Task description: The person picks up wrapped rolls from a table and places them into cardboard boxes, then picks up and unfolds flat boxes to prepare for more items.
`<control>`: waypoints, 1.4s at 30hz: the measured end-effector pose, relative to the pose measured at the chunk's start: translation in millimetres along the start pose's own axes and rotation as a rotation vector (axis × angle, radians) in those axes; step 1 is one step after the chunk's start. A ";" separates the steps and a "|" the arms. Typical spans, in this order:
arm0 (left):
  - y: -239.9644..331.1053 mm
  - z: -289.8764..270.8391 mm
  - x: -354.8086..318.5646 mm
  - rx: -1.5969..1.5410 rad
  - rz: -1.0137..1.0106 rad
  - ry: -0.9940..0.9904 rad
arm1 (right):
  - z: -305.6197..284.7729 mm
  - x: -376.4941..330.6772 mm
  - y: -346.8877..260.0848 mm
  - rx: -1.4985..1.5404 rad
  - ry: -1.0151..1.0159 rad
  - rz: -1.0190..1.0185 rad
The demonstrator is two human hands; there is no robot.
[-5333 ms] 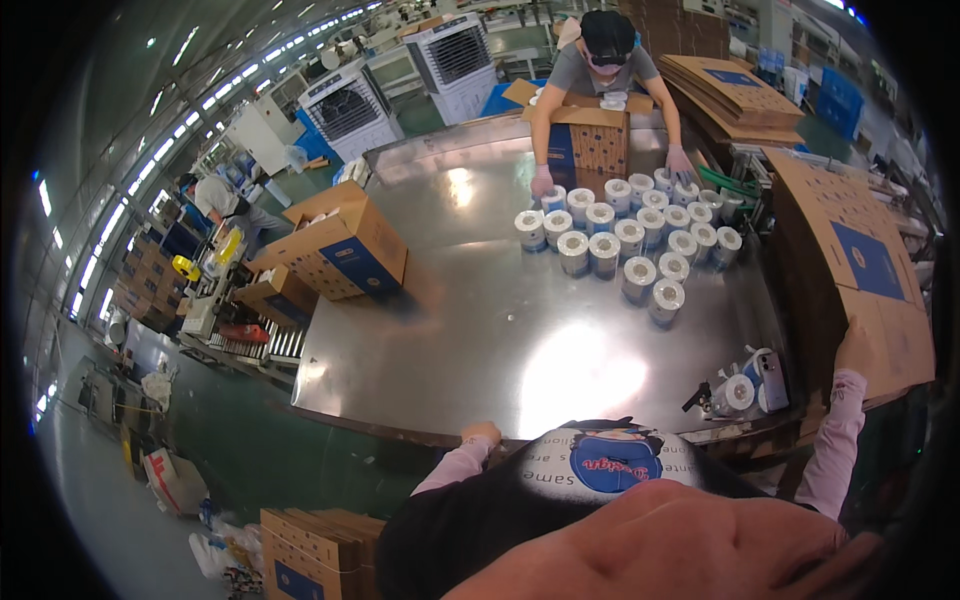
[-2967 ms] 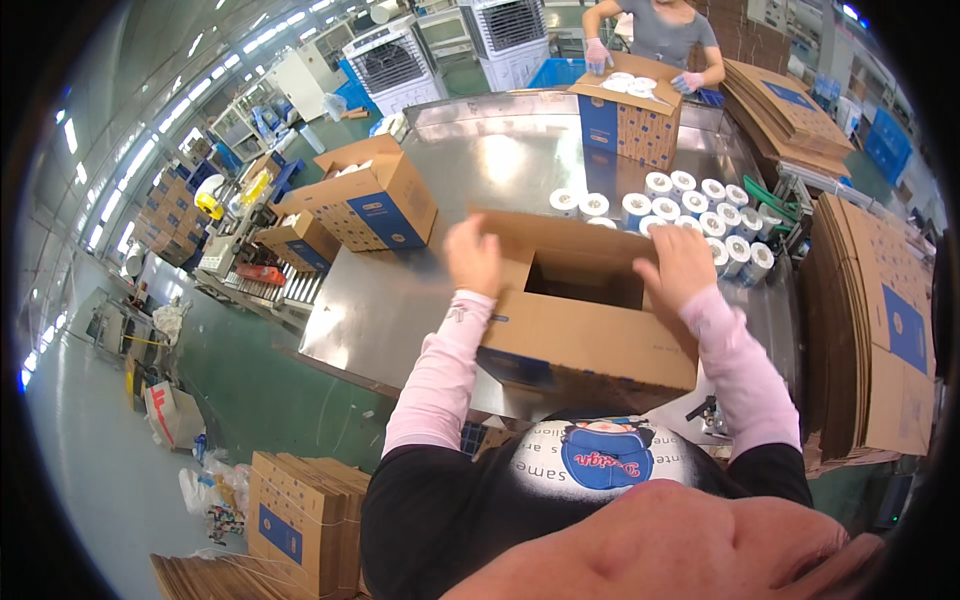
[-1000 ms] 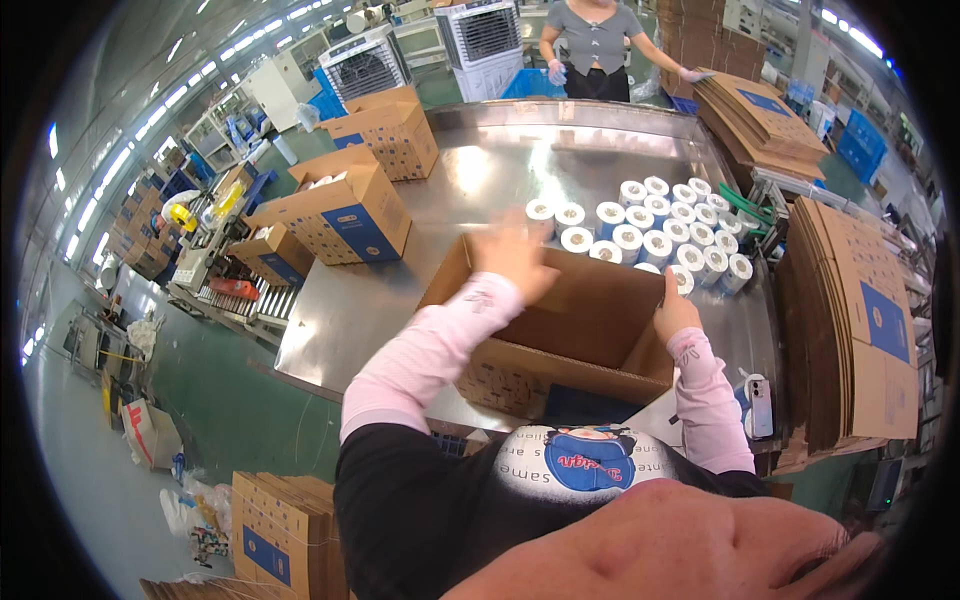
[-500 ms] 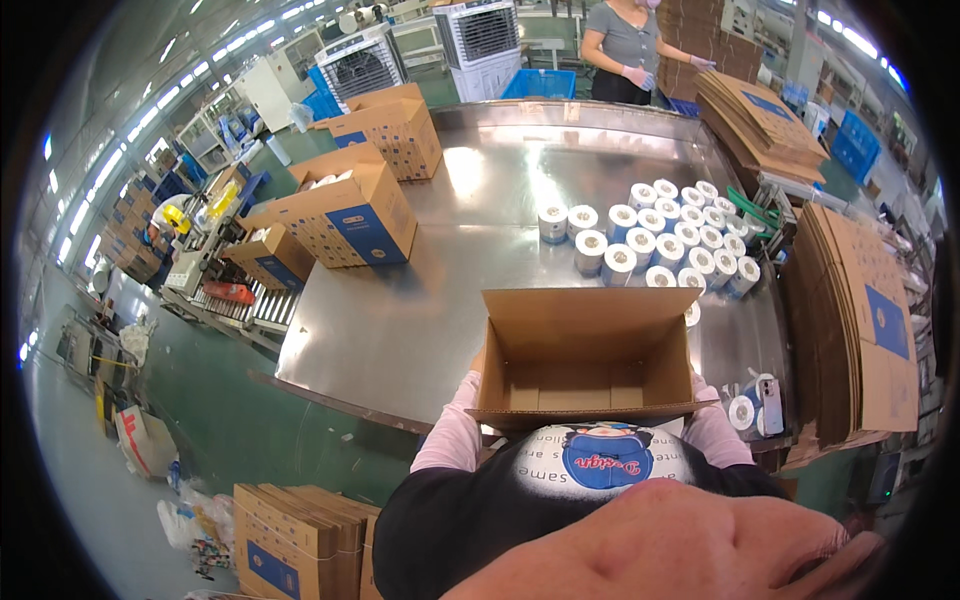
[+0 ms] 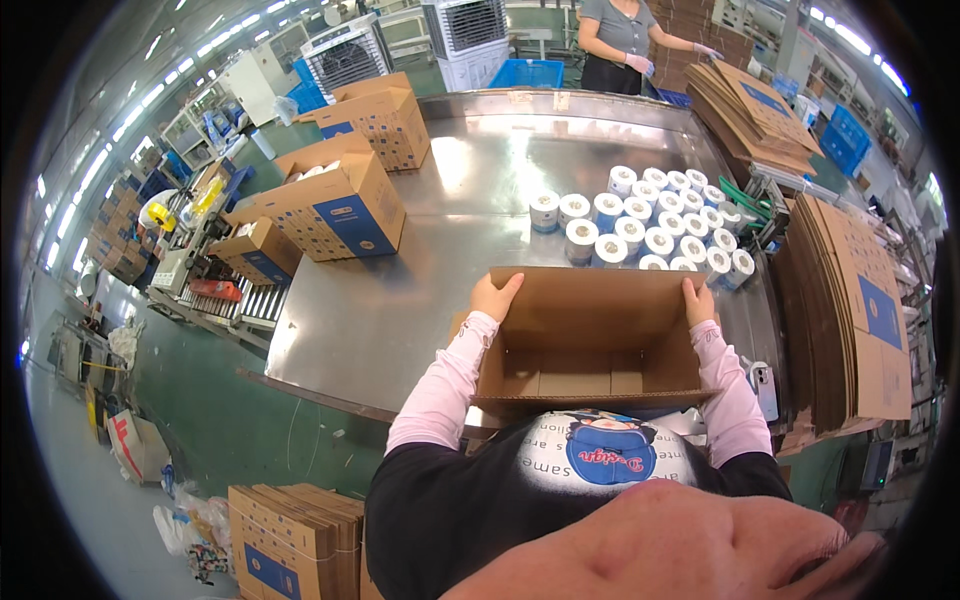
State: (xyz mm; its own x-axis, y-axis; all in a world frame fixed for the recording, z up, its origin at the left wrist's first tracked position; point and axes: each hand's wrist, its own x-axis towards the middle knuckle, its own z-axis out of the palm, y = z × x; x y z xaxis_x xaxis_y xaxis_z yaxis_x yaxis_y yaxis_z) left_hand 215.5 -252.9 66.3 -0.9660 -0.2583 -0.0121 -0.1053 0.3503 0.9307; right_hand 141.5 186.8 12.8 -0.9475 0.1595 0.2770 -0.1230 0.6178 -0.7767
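An opened cardboard box (image 5: pixel 590 372) sits in front of me at the near edge of the metal table, its inside bare. My left hand (image 5: pixel 494 296) grips the left end of the box's raised far flap, thumb on the inner face. At the flap's right end, my right hand (image 5: pixel 698 300) pinches it the same way. The fingers behind the flap are hidden on both sides. Just beyond the flap stand several white paper rolls (image 5: pixel 630 232) with blue wrappers, grouped upright on the table's right half.
Filled cartons (image 5: pixel 345 215) stand on the table's left side beside a roller conveyor (image 5: pixel 235 310). Flattened cartons (image 5: pixel 850 310) are stacked at the right, with another stack (image 5: pixel 285 535) at lower left. A phone (image 5: pixel 765 390) lies near the right edge. Across the table stands a co-worker (image 5: pixel 615 45).
Both my hands have moved from the box's lower sides up and forward to the far flap's ends, gripping it. The co-worker's arm has shifted slightly over the carton stack.
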 end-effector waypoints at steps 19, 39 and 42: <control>-57.4 22.0 71.7 1.505 -0.330 -1.174 | 44.2 -41.1 -104.8 -0.651 -0.819 -0.601; 17.6 452.2 200.3 1.130 0.565 -0.862 | 20.1 134.8 162.4 -0.589 -0.785 0.034; 9.1 440.7 202.2 1.094 0.521 -0.808 | 42.7 115.2 158.5 -0.660 -0.685 -0.053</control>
State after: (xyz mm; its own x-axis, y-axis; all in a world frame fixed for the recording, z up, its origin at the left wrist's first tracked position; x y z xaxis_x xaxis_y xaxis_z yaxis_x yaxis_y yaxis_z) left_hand -84.9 94.8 -88.7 -0.7780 0.5472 -0.3087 0.5245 0.8362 0.1602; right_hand 0.2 270.2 -102.6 -0.9380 -0.2381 -0.2518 -0.1783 0.9546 -0.2387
